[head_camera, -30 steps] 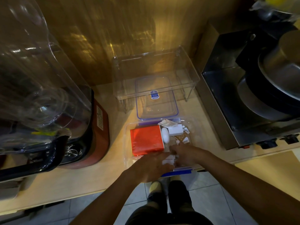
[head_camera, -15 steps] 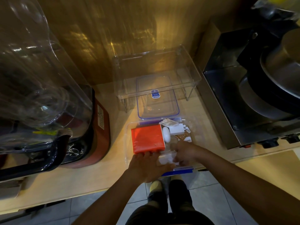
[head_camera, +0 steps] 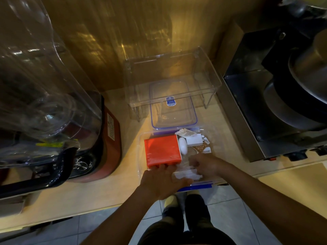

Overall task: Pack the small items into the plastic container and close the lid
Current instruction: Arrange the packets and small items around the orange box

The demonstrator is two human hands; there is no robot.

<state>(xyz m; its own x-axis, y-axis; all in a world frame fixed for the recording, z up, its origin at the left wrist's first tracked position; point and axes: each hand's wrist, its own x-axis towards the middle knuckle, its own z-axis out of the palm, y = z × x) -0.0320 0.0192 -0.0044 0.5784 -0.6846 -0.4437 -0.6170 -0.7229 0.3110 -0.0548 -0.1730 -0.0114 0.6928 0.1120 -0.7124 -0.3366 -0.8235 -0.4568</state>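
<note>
Inside the open container [head_camera: 141,157], left hand [head_camera: 161,181] lay flat against the orange box [head_camera: 161,151]; right hand [head_camera: 206,165] pinched crumpled white plastic [head_camera: 185,175].

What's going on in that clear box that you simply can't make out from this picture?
All in the head view:
- What the right hand grips: its curled fingers hide it.
- What the crumpled white item is: blurred, partly under both hands.
- The near end of the flat orange box: covered by the left hand.
- The blue label on the clear blue-rimmed lid: too small to read.
</note>
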